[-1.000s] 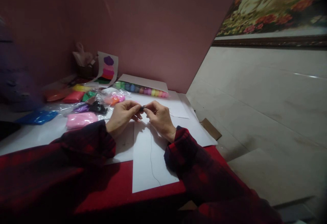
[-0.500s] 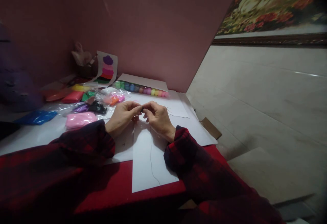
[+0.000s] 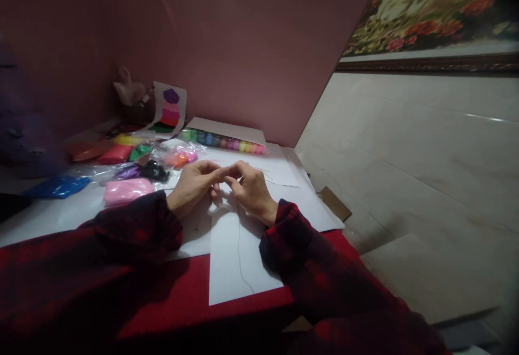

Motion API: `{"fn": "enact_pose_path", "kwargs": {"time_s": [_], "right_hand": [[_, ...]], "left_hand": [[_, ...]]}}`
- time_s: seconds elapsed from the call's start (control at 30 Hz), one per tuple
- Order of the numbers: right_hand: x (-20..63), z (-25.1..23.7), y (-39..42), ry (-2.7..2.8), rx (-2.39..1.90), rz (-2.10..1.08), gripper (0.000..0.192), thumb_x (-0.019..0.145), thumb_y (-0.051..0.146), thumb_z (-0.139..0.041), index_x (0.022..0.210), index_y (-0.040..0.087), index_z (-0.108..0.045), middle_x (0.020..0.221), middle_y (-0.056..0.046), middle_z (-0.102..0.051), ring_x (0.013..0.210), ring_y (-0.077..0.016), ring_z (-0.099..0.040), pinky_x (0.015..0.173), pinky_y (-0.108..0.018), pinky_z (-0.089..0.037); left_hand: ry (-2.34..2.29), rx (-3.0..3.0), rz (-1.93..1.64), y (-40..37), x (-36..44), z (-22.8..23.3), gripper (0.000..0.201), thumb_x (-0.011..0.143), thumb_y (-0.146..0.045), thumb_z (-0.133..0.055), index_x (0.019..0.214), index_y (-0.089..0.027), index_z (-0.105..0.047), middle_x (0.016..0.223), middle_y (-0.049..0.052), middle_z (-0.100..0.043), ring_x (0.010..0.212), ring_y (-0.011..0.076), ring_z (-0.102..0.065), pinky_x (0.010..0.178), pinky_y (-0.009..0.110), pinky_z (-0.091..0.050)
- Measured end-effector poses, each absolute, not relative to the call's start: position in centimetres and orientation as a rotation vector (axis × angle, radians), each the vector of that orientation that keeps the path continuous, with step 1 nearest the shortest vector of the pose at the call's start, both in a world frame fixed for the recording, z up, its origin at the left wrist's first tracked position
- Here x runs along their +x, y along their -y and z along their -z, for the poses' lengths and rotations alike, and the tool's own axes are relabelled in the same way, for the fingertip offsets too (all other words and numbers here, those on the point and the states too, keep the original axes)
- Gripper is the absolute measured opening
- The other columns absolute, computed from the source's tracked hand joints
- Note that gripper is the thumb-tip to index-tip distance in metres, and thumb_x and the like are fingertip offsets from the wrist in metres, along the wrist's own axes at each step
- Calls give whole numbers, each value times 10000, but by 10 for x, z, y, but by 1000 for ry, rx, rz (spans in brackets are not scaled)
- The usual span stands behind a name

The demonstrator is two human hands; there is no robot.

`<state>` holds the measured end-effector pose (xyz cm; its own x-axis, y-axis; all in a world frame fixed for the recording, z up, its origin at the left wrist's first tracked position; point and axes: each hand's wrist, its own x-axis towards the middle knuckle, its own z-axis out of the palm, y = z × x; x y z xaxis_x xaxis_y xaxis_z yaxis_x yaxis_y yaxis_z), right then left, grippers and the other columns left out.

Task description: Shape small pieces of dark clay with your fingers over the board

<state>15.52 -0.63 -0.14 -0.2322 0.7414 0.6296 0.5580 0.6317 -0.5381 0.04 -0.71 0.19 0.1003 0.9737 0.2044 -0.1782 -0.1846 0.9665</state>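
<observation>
Between the fingertips of the left hand [image 3: 193, 185] and the right hand [image 3: 250, 189], something tiny is pinched, too small to tell what. Both hands' fingers are pressed together, tips touching. Under them lies white paper [image 3: 235, 263] on the bench [image 3: 178, 295]. Left of the fingers sit clay packets [image 3: 127, 190].

Red table [image 3: 178, 295] underneath, white paper sheets [image 3: 227, 268] spread across it, a thin dark line running down the nearest sheet. Off to the left, bagged clay: a pink pack [image 3: 126, 189], a blue pack [image 3: 59, 186], red, yellow and green ones behind. Further back, a row of small coloured tubs [image 3: 225, 142], possibly more clay.
</observation>
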Motion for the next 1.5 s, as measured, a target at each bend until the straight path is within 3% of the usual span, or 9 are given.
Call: {"fn": "enact_pose_path", "kwargs": {"time_s": [0.23, 0.47, 0.7, 0.93, 1.27, 1.5], "right_hand": [[155, 2, 4, 1912, -1040, -282, 82, 859, 169, -694, 887, 175, -617, 827, -15, -670, 760, -151, -611, 714, -280, -463], [156, 2, 5, 1953, -1059, -183, 83, 886, 185, -675, 824, 193, -621, 847, -24, -675, 789, -165, -614, 782, -311, -463], [156, 2, 5, 1944, -1068, -152, 116, 881, 174, -668, 794, 192, -592, 835, -30, -661, 781, -169, -602, 768, -306, -459], [157, 2, 4, 2050, -1096, -112, 91, 877, 126, -635, 835, 197, -596, 860, -25, -663, 806, -173, -586, 783, -303, -442], [157, 0, 6, 2035, -1083, -134, 97, 893, 208, -683, 851, 199, -597, 833, -19, -652, 784, -167, -584, 765, -300, -440], [156, 0, 6, 1927, -1135, -257, 118, 924, 197, -619, 811, 205, -585, 823, -8, -674, 764, -160, -605, 753, -300, -445]], "left_hand": [[-792, 1267, -1360, 5, -2, 0, 421, 542, -395, -924, 733, -114, -675, 581, 16, -663, 473, 116, -589, 465, 239, -494], [-792, 1238, -1359, 1, -3, 2, 432, 556, -353, -925, 812, -113, -672, 615, 34, -690, 484, 149, -640, 486, 273, -532], [-826, 1305, -1330, 5, -2, 0, 436, 607, -459, -891, 759, -118, -667, 649, 45, -695, 534, 162, -661, 489, 269, -528], [-871, 1338, -1274, 8, 0, -2, 420, 572, -410, -918, 737, -120, -663, 608, 20, -668, 473, 119, -596, 472, 242, -479], [-840, 1286, -1348, -6, -2, 10, 399, 572, -382, -907, 754, -119, -669, 547, 37, -672, 434, 167, -630, 445, 277, -520], [-782, 1251, -1305, 2, -2, 1, 403, 628, -402, -884, 835, -107, -703, 694, 65, -731, 557, 176, -695, 515, 277, -555]]}}
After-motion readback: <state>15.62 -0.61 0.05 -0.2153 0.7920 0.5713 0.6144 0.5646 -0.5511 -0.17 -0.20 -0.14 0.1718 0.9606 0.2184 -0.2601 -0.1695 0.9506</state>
